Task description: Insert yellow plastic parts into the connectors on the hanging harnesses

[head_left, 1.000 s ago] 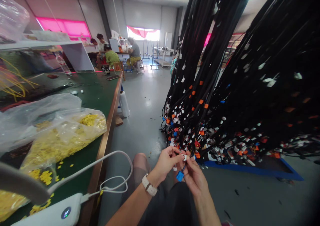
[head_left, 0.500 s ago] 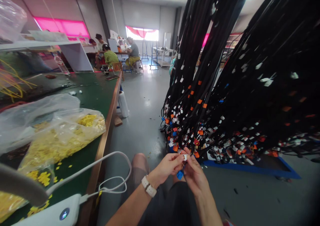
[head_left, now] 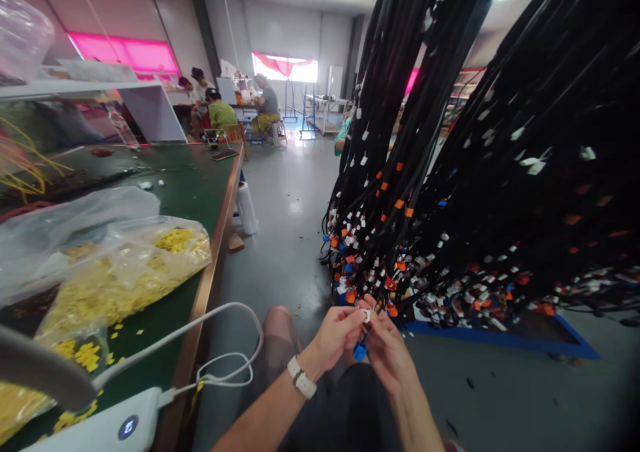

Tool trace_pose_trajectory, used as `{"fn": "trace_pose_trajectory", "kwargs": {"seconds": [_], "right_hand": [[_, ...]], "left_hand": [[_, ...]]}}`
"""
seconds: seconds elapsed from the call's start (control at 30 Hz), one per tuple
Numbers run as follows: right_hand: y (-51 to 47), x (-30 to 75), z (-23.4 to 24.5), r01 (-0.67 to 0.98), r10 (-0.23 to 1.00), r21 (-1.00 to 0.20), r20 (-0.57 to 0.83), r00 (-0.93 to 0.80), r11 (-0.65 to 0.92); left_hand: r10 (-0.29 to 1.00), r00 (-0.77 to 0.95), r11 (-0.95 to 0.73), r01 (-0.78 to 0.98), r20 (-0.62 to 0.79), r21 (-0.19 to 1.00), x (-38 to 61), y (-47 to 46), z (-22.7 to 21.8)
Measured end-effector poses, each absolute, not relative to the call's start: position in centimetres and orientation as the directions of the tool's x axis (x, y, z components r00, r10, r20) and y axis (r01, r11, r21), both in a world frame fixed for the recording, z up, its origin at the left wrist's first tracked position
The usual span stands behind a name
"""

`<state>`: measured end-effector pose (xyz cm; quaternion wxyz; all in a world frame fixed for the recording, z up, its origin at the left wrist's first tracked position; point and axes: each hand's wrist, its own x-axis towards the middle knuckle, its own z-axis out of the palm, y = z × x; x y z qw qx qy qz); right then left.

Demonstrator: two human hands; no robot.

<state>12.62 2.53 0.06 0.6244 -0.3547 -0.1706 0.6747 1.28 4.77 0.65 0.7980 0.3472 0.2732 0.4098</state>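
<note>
Between my two hands is a small white connector [head_left: 367, 315] at the end of a cable. My left hand [head_left: 333, 339], with a white watch strap on its wrist, pinches it from the left. The fingers of my right hand [head_left: 393, 349] close on it from the right. A blue connector [head_left: 359, 352] dangles just below my fingertips. Right behind my hands hang thick bundles of black cables [head_left: 395, 132], their lower ends crowded with white, orange, blue and red connectors. Whatever lies under my fingertips is hidden.
A green-topped table [head_left: 187, 185] on the left carries an open plastic bag of small yellow pieces [head_left: 135, 279]. In front lies a white power bank [head_left: 113, 425] with a looping cable. The cables hang over a blue-edged wheeled base [head_left: 505, 337]. Several people sit at tables farther back.
Both hands shift very slightly and the white connector turns a little between the fingers. A person's teal sleeve shows more beside the cables at the back.
</note>
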Motion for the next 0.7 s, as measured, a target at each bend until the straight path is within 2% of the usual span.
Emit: {"fn": "trace_pose_trajectory", "kwargs": {"seconds": [0.27, 0.7], "right_hand": [[2.4, 12.6, -0.2, -0.706, 0.970, -0.692, -0.241, 0.030, -0.150], [2.3, 12.8, -1.0, -0.672, 0.972, -0.725, -0.231, 0.031, -0.151]], "left_hand": [[0.893, 0.419, 0.370, -0.481, -0.163, 0.794, 1.8, 4.3, 0.9], [0.918, 0.368, 0.338, -0.534, -0.147, 0.775, 2.5, 3.8, 0.5]]}}
